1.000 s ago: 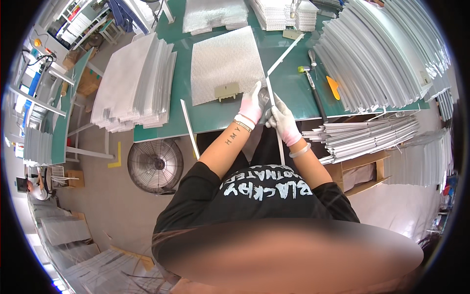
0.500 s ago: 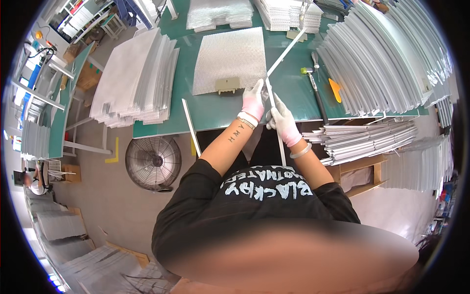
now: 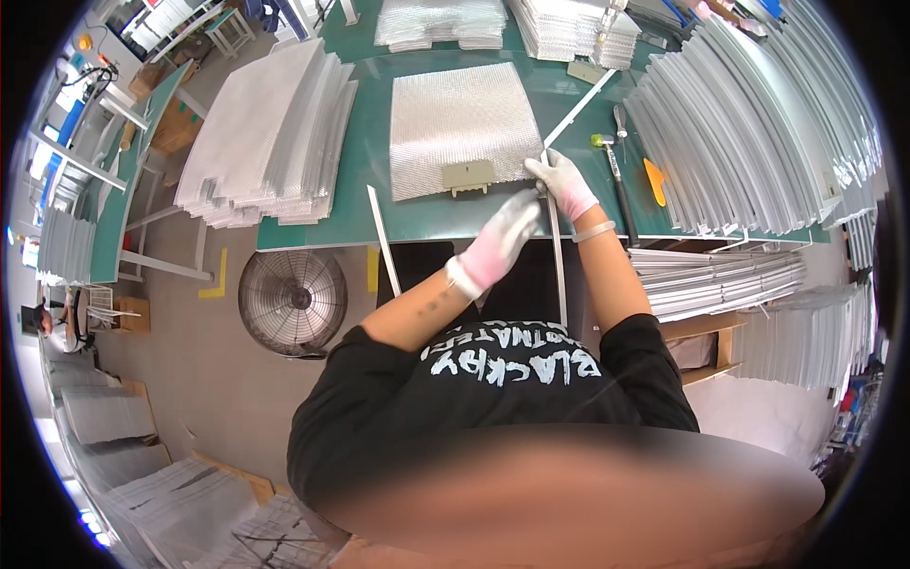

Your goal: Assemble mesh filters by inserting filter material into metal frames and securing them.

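Note:
My right hand point(image 3: 569, 187), in a white glove with pink at the wrist, is closed around thin metal strips at the point where they meet. One strip point(image 3: 583, 106) slants away to the far right over the table; another strip point(image 3: 558, 266) runs down toward my body. Just left of it is my gloved left hand point(image 3: 498, 245), its fingers smeared by motion, apart from the strips as far as I can see. A silvery mesh panel point(image 3: 464, 119) lies on the green table with a small beige-grey plate point(image 3: 467, 174) at its near edge. A separate-looking strip end point(image 3: 380, 228) sticks up over the table's front edge at left.
Stacks of mesh panels stand left point(image 3: 270, 133) and right point(image 3: 725, 128), with more at the back point(image 3: 441, 21). A hammer point(image 3: 616, 180), a screwdriver point(image 3: 620, 121) and an orange scraper point(image 3: 655, 182) lie to the right. A floor fan point(image 3: 292, 302) stands below left.
My left hand has come off the strip joint and moved toward me. My right hand has shifted up to the joint. The view has shifted slightly.

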A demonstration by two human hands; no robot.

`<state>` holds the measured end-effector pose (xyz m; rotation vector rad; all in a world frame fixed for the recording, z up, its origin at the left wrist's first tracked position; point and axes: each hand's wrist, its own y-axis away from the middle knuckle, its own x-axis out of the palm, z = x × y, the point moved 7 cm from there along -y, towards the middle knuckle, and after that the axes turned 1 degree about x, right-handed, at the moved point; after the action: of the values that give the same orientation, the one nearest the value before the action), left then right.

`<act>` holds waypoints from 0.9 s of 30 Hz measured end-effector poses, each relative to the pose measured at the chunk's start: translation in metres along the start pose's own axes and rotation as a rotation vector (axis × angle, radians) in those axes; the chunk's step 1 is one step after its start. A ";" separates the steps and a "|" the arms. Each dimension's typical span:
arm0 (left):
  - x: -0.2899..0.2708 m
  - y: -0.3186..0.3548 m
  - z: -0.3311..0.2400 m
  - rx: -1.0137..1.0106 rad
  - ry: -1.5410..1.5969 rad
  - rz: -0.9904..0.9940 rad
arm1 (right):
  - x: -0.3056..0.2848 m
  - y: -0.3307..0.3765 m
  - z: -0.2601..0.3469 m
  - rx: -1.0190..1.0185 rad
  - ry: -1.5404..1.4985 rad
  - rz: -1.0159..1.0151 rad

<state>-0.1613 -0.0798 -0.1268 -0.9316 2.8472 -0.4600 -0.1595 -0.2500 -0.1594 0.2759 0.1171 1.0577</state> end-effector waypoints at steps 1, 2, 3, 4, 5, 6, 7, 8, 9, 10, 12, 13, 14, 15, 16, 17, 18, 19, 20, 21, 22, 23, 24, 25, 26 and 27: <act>-0.002 0.007 -0.014 -0.051 0.346 0.110 | 0.000 -0.004 -0.005 0.013 -0.043 0.027; -0.021 0.009 -0.019 -0.114 0.095 0.211 | 0.001 -0.001 -0.006 0.023 -0.110 0.042; -0.042 0.007 -0.017 -0.175 -0.155 0.312 | 0.000 -0.001 -0.005 0.024 -0.113 0.042; -0.070 -0.002 -0.033 0.102 -0.549 0.116 | 0.002 -0.001 -0.005 0.023 -0.139 0.077; -0.086 -0.012 -0.044 0.291 -0.959 0.016 | 0.002 0.002 -0.008 0.027 -0.167 0.104; -0.093 -0.024 -0.044 0.252 -1.049 0.072 | 0.004 0.004 -0.006 0.010 -0.145 0.138; -0.102 -0.030 -0.023 0.236 -1.071 0.168 | 0.009 0.004 -0.004 0.011 -0.142 0.151; -0.104 -0.038 -0.012 0.201 -1.116 0.234 | 0.010 0.005 -0.004 0.009 -0.111 0.135; -0.105 -0.041 0.000 0.164 -1.160 0.301 | 0.011 0.006 -0.005 0.007 -0.081 0.118; -0.107 -0.040 0.006 0.161 -1.161 0.298 | 0.013 0.005 -0.006 0.008 -0.080 0.123; -0.100 -0.043 0.017 0.172 -1.206 0.349 | 0.008 0.003 -0.010 -0.025 -0.061 0.091; -0.097 -0.043 0.021 0.174 -1.203 0.352 | 0.006 0.001 -0.012 -0.024 -0.060 0.087; -0.093 -0.042 0.024 0.181 -1.267 0.352 | 0.005 0.001 -0.014 -0.020 -0.056 0.076; -0.090 -0.041 0.026 0.187 -1.332 0.350 | 0.004 0.001 -0.016 -0.016 -0.051 0.066; -0.088 -0.042 0.028 0.185 -1.329 0.352 | 0.002 0.001 -0.017 -0.013 -0.051 0.064; -0.089 -0.042 0.029 0.174 -1.356 0.344 | 0.005 0.004 -0.011 -0.014 -0.012 0.037; -0.089 -0.042 0.030 0.163 -1.384 0.334 | 0.006 0.006 -0.008 -0.015 0.027 0.012; -0.089 -0.041 0.031 0.157 -1.385 0.331 | 0.007 0.003 -0.010 -0.013 0.028 0.018; -0.088 -0.041 0.030 0.164 -1.391 0.302 | 0.007 0.001 -0.011 -0.004 0.002 0.006; -0.090 -0.040 0.028 0.172 -1.398 0.271 | 0.007 -0.001 -0.012 0.005 -0.023 -0.004; -0.092 -0.038 0.027 0.169 -1.403 0.269 | 0.006 0.000 -0.013 0.003 -0.024 0.002; -0.094 -0.038 0.021 0.152 -1.335 0.263 | 0.009 0.002 -0.013 0.013 -0.046 0.032; -0.094 -0.042 0.009 0.142 -1.265 0.259 | 0.008 0.002 -0.013 0.020 -0.069 0.058; -0.099 -0.043 -0.006 0.145 -1.270 0.259 | 0.006 0.004 -0.013 0.015 -0.072 0.058; -0.114 -0.046 -0.037 0.093 -1.248 0.137 | -0.002 0.008 -0.015 0.007 -0.107 0.048; -0.137 -0.041 -0.057 0.032 -1.229 -0.001 | -0.003 0.011 -0.015 -0.002 -0.135 0.056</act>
<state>-0.0391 -0.0160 -0.0576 -0.7863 1.7036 0.0905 -0.1735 -0.2452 -0.1709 0.3496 -0.0130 1.0915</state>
